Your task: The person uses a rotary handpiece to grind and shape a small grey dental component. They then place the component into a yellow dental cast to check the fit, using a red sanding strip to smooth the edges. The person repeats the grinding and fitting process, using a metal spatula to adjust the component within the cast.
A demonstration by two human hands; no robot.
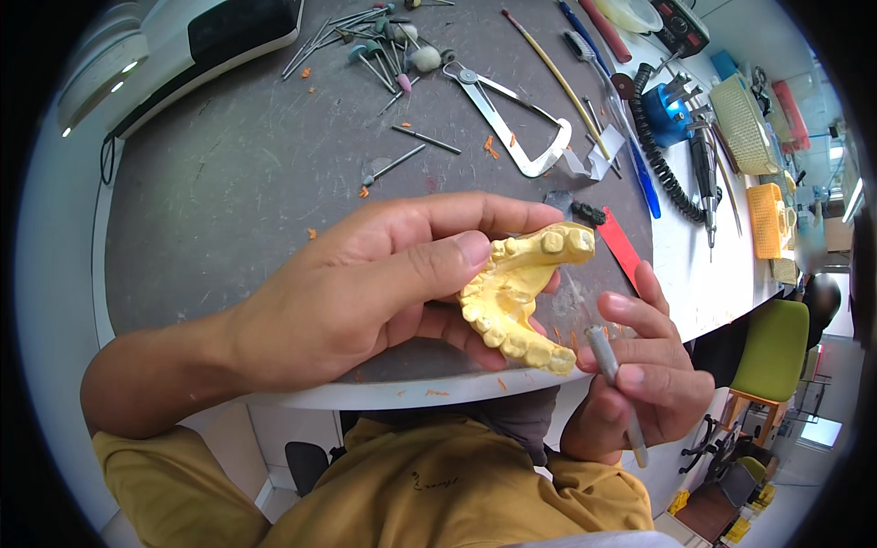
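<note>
My left hand [356, 283] is closed around a yellow dental cast [501, 301], thumb on top and fingers beneath. The cast shows a horseshoe arch of teeth, its open side toward my right hand. Just right of it, my right hand [662, 379] pinches a slim grey pen-shaped tool [604, 352] between thumb and fingers. That tool slants, its upper end near the cast but apart from it; what kind it is I cannot make out. Beyond the cast, a red strip [621, 248] lies on the dark bench mat [210, 173].
Mounted grinding bits [388, 59] are heaped at the back. A metal caliper [498, 119], a thin brush [557, 78] and a toothbrush [585, 50] lie nearby. At right stand a blue bur holder [667, 114], a handpiece [705, 169] and baskets [744, 123]. Orange shavings dot the mat.
</note>
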